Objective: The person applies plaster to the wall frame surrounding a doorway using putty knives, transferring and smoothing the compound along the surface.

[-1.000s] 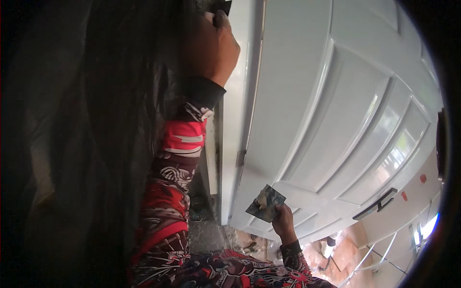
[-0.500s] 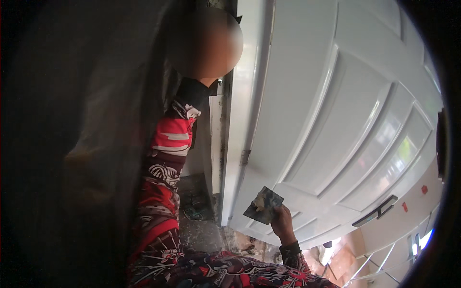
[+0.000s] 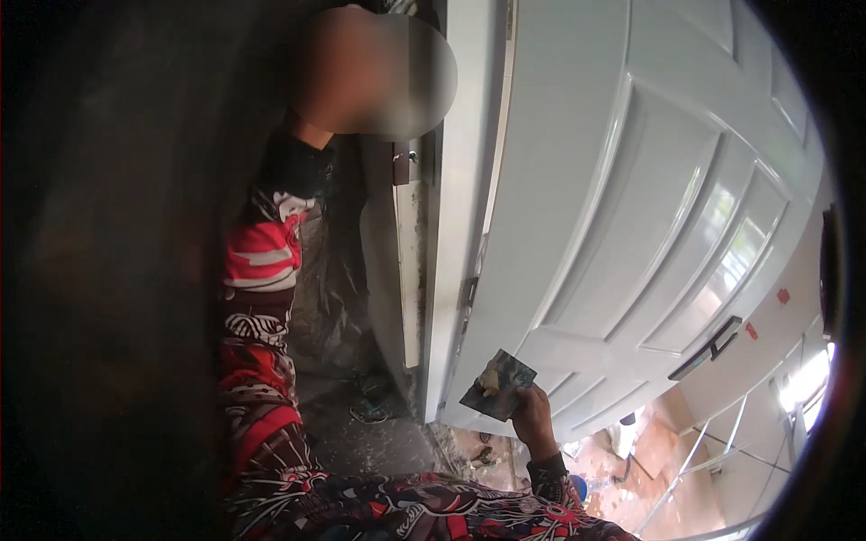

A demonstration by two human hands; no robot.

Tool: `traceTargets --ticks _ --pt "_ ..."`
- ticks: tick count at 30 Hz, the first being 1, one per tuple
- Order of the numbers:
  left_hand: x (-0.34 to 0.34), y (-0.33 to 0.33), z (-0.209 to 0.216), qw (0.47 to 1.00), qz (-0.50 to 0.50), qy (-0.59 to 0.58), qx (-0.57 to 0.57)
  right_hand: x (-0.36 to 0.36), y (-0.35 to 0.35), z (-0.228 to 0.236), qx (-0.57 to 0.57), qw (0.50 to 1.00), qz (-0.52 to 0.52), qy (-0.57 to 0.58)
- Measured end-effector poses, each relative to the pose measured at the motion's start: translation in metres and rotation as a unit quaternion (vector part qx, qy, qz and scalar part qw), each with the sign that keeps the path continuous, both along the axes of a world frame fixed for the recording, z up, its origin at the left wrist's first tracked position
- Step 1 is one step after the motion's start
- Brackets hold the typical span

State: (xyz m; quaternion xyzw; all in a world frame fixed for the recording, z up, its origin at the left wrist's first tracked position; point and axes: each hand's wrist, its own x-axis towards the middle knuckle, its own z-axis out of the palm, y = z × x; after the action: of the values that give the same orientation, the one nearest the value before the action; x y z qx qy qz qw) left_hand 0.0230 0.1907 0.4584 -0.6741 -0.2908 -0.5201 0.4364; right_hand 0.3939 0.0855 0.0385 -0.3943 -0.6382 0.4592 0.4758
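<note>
So, the biggest thing by far is a glossy white panelled door [image 3: 577,225], bowed by the lens and taking up most of the right half. On the left there's a big dark area that's too murky to make out properly. Next in size is the person's shirt [image 3: 415,505], black with loud red and white graphics, running along the bottom and up the left sleeve [image 3: 262,270]. A white door frame [image 3: 456,180] runs down the middle, right along the door's edge, with a patch of grubby grey floor [image 3: 361,442] to the left of its foot.

Left hand [image 3: 338,77] is raised near the top, left of the frame. It's badly blurred, so honestly can't tell if it's gripping anything or loose. The square dark plate [image 3: 512,371] is low down, in front of the door's lower part and tilted so it looks like a diamond. Right hand [image 3: 534,413] is clamped on its lower right edge.

Smaller stuff: a black handle [image 3: 713,350] on the door, a pale lump [image 3: 491,380] sitting on the plate, and something blue [image 3: 579,488] beside the right cuff, too small to identify.
</note>
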Motion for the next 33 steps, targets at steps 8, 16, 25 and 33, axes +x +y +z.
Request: traceTargets --ticks 8,16,25,33 --pt "0.037 -0.013 0.027 0.996 0.057 0.07 -0.014 -0.003 0.001 -0.018 -0.176 0.956 0.007 0.235" --pt "0.031 -0.011 0.0 0.983 0.096 0.142 -0.064 0.002 0.013 -0.036 -0.055 0.994 -0.017 0.089" --pt "0.038 -0.029 -0.045 0.963 0.15 0.17 -0.145 -0.005 0.019 -0.026 -0.144 0.972 0.013 0.184" --pt "0.053 -0.03 -0.082 0.965 0.098 0.142 -0.199 0.009 0.036 -0.058 0.039 0.999 0.0 -0.009"
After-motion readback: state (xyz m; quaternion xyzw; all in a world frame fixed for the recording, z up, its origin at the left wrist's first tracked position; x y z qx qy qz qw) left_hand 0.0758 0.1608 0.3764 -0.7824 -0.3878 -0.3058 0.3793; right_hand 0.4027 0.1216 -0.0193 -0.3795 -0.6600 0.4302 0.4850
